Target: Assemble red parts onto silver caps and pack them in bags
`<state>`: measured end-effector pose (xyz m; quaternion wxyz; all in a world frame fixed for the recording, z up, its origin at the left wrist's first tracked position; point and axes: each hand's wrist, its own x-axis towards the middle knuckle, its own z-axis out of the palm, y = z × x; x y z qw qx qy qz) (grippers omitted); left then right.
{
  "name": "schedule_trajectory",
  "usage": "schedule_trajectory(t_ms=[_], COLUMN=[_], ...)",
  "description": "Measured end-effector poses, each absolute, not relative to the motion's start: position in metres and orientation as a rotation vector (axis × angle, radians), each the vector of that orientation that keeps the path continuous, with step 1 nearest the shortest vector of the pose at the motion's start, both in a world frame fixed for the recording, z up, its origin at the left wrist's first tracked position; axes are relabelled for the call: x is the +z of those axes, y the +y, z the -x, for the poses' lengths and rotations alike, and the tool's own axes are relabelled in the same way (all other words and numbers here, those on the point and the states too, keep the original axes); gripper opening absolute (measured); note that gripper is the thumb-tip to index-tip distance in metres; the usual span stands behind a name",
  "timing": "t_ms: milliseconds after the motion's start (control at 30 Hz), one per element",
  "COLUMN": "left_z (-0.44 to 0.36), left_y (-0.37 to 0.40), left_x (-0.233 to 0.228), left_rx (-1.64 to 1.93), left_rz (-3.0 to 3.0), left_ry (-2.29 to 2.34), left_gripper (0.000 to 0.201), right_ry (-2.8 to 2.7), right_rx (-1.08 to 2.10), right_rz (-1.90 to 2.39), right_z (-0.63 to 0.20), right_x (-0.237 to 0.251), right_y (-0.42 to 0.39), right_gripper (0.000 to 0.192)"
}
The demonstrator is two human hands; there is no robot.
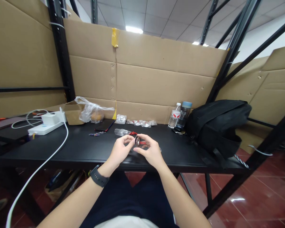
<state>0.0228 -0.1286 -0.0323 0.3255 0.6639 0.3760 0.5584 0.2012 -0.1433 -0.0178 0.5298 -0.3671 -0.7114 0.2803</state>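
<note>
A: Head view: what is held above the black table?

B: A small round metal ring with a red piece on it is pinched between both hands, just over the table's front half. The left hand is closed on the ring's left side with thumb and fingertips together; the right hand is curled around its right side, fingers bent against it. What the ring is exactly cannot be told, since it is small and partly covered.

A: What is seen close to the hands?

B: A clear plastic bag with a red item beside it is laid just behind the hands. Farther back, a row of small packets is set along the cardboard wall. A dark phone and a small keychain are placed to the left of them.

A: And at the edges?

B: A white power strip with a white cable is found at the left end, near a crumpled plastic bag. Two bottles are stood upright beside a black backpack on the right. A dark watch is worn on the left wrist.
</note>
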Motion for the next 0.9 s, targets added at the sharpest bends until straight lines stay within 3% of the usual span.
schedule_trajectory(t_ms=[233, 367, 467, 567, 633, 767, 900], left_z=[-0.004, 0.030, 0.051, 0.057, 0.056, 0.050, 0.041], left_y=[-0.137, -0.117, -0.099, -0.089, -0.088, -0.093, -0.108], left_x=[-0.011, -0.013, -0.027, -0.040, -0.044, -0.037, -0.025], left_rx=[1.276, 1.241, 0.988, 0.804, 0.780, 0.736, 0.733], left_rz=[-2.389, -2.500, -2.484, -2.530, -2.572, -2.680, -2.739], left_ry=[1.301, 1.634, 1.785, 1.785, 1.758, 1.571, 1.288], left_gripper=[0.023, 0.044, 0.062, 0.067, 0.062, 0.035, 0.029], right_ry=[-1.820, -1.849, -1.912, -1.954, -1.958, -1.945, -1.902], right_rx=[0.699, 0.635, 0.542, 0.460, 0.437, 0.421, 0.397], right_rz=[0.812, 0.823, 0.893, 0.942, 0.950, 0.954, 1.011], right_z=[-0.207, -0.221, -0.229, -0.232, -0.233, -0.235, -0.239], right_x=[-0.011, -0.005, -0.001, 0.002, 0.004, 0.003, 0.002], right_y=[-0.149, -0.148, -0.149, -0.151, -0.152, -0.151, -0.147], right_gripper=[0.046, 0.044, 0.044, 0.046, 0.046, 0.047, 0.049])
